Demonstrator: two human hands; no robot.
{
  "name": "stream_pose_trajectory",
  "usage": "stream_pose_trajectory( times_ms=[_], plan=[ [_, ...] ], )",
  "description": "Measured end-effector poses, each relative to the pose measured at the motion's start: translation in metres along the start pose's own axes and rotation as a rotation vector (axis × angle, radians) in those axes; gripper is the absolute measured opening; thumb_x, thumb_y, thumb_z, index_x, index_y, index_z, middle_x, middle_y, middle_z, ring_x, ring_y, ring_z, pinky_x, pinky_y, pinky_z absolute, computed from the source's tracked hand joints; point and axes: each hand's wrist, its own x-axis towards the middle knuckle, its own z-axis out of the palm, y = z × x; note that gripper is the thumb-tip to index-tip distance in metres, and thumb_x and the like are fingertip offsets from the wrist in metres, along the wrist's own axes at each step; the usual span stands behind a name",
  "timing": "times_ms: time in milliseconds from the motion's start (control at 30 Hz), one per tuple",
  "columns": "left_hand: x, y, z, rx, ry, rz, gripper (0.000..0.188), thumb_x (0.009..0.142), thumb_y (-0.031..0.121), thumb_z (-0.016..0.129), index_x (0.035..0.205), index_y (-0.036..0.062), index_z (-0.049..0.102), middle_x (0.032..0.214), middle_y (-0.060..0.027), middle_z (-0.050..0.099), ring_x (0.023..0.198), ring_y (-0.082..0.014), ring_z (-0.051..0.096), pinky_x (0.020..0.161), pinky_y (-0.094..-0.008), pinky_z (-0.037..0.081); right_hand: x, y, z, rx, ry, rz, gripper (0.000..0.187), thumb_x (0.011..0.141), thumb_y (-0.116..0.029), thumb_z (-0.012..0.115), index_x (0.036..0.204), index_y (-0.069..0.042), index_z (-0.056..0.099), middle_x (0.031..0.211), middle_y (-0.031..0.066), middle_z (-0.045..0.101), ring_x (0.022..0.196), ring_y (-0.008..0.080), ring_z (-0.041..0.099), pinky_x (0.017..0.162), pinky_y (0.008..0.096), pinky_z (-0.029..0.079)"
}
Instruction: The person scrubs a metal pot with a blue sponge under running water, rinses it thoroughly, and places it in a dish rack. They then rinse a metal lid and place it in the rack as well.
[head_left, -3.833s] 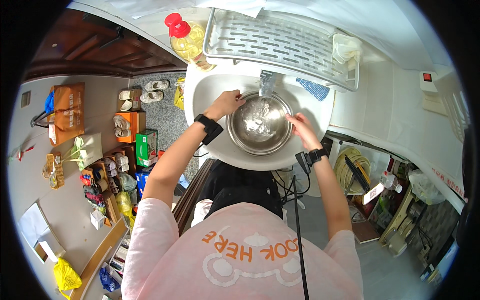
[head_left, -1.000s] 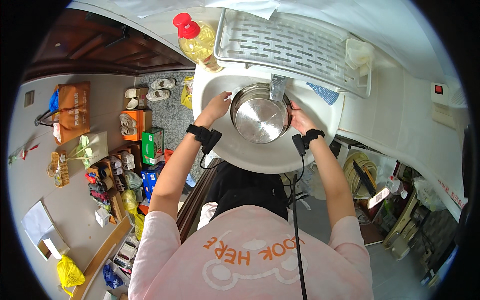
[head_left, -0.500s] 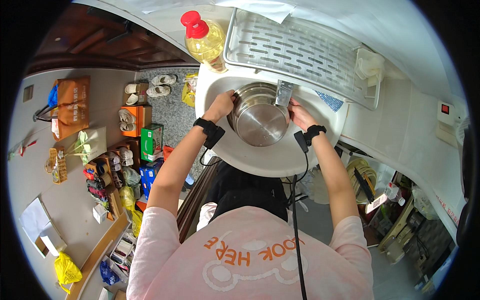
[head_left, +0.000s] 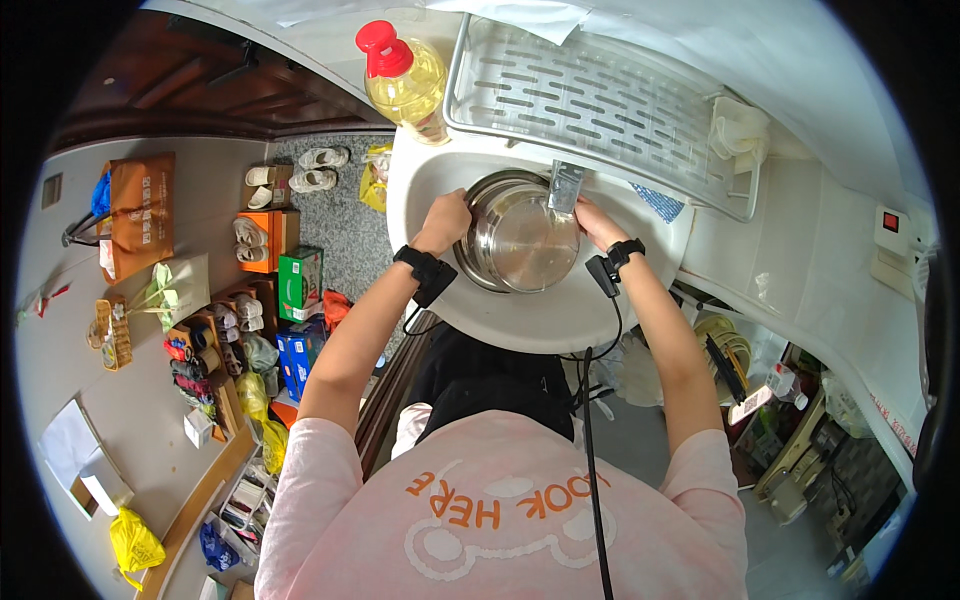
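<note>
A shiny stainless steel pot sits in the white oval sink, below the squared metal faucet. Its inside faces up toward me, and the faucet's end covers part of its far right rim. My left hand is closed on the pot's left rim, thumb and fingers pinched at the edge. On the opposite side, my right hand grips the right rim next to the faucet; its fingertips are partly hidden. Black bands with small boxes are strapped round both wrists.
An oil bottle with a red cap stands at the sink's far left corner. Behind the sink is a slotted dish rack, with a blue cloth below it. A black cable runs down my front. Shoes and boxes line the left.
The pot has tilted slightly between my hands, and its inner bottom now looks brighter, with more reflections. My left hand has shifted a little toward me. Both hands keep their hold.
</note>
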Motion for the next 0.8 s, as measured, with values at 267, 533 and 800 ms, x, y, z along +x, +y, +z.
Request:
stream_pose_trajectory(
  times_ms=[267,533,800],
  plan=[
    [0.005,0.009,-0.005,0.554,-0.256,0.276,0.019,0.080,0.008,0.056,0.082,-0.0046,0.071,0.095,-0.0242,0.064,0.083,-0.0357,0.066,0.076,-0.0400,0.054,-0.016,-0.007,0.008,0.090,-0.011,-0.116,0.054,0.103,-0.043,0.037,0.143,-0.008,0.044,0.141,0.0053,0.049,0.128,0.0164,0.045,0.109,0.0310,0.031],
    [-0.048,0.045,-0.029,0.027,-0.099,0.028,0.023,0.088,0.005,0.050,0.090,-0.0176,0.055,0.084,-0.0319,0.062,0.069,-0.0392,0.067,0.063,-0.0398,0.056,0.004,0.008,0.025,-0.087,0.102,-0.438,0.048,0.103,-0.033,0.043,0.140,-0.002,0.042,0.136,0.0116,0.051,0.124,0.0213,0.048,0.105,0.0320,0.036],
    [-0.073,0.065,-0.032,-0.577,-0.028,-0.300,0.032,0.098,0.014,0.037,0.104,-0.0175,0.041,0.087,-0.0259,0.060,0.065,-0.0310,0.067,0.044,-0.0352,0.058,-0.038,0.006,0.074,-0.144,0.224,-0.811,0.045,0.103,-0.034,0.039,0.126,0.002,0.052,0.130,0.0176,0.055,0.114,0.0252,0.054,0.099,0.0387,0.039]
  ],
)
